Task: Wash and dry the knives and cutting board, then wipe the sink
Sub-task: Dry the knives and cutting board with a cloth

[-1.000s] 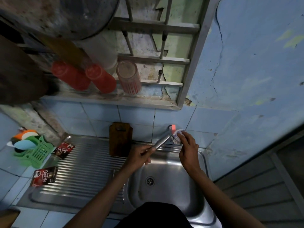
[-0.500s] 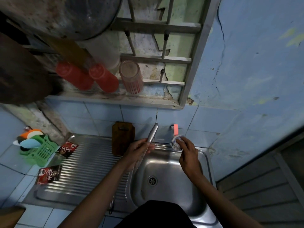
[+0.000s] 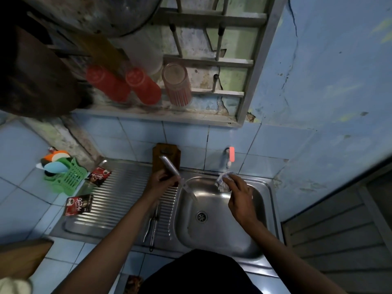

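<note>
Two red cups (image 3: 110, 83) and a ribbed clear tumbler (image 3: 177, 84) lie on their sides on the ledge under the window bars, above the blue tiles. At the counter's left end a green basket (image 3: 70, 177) holds coloured utensils, with two red sachets (image 3: 79, 205) lying close by, one on the drainboard's corner and one on the tiles. A brown cutting board (image 3: 166, 152) stands upright against the tiled wall behind the drainboard, partly hidden by the knife handle in front of it. Metal utensils, possibly tongs (image 3: 153, 225), lie along the drainboard ridges, partly covered by the left forearm.

The left hand (image 3: 162, 181) is curled round a knife (image 3: 178, 177) at the join of handle and blade; the steel handle points up and away, the blurred blade slants down over the sink (image 3: 268, 209) basin. The right hand (image 3: 239, 195) pinches a checked cloth (image 3: 222, 181) at the basin's back edge, just below the tap (image 3: 230, 155) with its orange lever. Knife and cloth are apart, the basin's back left corner between them.
</note>
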